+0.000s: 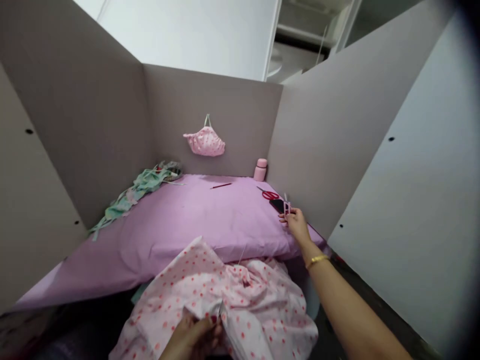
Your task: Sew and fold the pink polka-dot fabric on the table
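Observation:
My left hand (pixel 197 334) pinches a fold of pale pink cloth (pixel 247 310) with red dots, which lies bunched over my lap and against the table's front edge. A thin thread (pixel 242 255) rises from the cloth. Over the right side of the table, my right hand (pixel 296 220) is closed on small pink-handled thread snips (pixel 287 207), with a metal tip pointing up. Close beside that hand lies a black phone (pixel 276 205). Just behind the phone rest scissors with red handles (pixel 270 195).
A lilac cloth covers the table (pixel 180 215), with grey panels around it. A dark red pencil (pixel 221 186) lies toward the back, near a pink bottle (pixel 260 171). Green printed fabric (pixel 140 185) is heaped along the left. A dotted pink pouch (pixel 206 141) hangs on the back panel.

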Action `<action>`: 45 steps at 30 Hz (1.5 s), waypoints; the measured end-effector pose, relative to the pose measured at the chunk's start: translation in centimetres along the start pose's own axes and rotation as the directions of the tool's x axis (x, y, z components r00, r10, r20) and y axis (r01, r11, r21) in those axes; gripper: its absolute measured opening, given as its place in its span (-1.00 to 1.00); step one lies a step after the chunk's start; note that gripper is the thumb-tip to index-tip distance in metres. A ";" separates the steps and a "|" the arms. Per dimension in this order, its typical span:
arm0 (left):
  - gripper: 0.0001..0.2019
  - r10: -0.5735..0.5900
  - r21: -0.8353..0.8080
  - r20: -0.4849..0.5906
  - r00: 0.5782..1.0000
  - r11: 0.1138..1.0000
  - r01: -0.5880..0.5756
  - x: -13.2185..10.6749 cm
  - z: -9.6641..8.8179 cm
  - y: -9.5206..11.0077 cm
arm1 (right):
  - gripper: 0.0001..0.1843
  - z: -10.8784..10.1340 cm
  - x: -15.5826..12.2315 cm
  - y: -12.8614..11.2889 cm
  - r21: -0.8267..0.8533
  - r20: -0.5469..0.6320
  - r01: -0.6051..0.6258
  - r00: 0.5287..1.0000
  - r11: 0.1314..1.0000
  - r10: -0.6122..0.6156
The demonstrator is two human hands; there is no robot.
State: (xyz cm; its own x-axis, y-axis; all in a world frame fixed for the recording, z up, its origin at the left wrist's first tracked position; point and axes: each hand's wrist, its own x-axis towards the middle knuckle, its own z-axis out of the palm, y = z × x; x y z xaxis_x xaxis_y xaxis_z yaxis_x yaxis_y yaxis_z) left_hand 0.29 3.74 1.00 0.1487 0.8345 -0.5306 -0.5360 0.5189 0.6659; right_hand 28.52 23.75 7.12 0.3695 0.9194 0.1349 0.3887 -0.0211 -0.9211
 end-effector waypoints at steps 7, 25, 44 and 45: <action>-0.75 0.108 0.014 0.042 0.993 0.994 -0.109 -3.5 1.8 -0.2 | -0.61 1.6 -20.2 2.1 0.490 0.572 -0.263 0.817 0.831 -0.079; -0.75 0.108 0.021 0.076 0.991 0.994 -0.110 -5.1 0.7 -0.4 | -0.52 3.1 -26.2 2.5 0.291 0.756 0.010 0.610 0.957 -0.236; -0.78 0.110 -0.022 0.080 0.991 0.994 -0.108 -4.9 0.8 -0.3 | -0.56 2.9 -25.9 2.1 0.326 0.713 0.077 0.634 0.942 -0.298; -0.78 0.109 -0.022 0.082 0.991 0.994 -0.107 -4.9 0.8 -0.3 | -0.56 2.9 -25.9 2.1 0.326 0.716 0.084 0.629 0.942 -0.304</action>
State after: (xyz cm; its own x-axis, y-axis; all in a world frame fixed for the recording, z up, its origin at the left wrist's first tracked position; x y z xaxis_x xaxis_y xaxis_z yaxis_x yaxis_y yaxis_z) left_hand 0.37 -0.37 3.81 0.1569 0.8982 -0.4106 -0.5672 0.4223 0.7071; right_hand 17.31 1.04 0.62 -0.4898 0.8657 0.1034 0.1224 0.1857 -0.9749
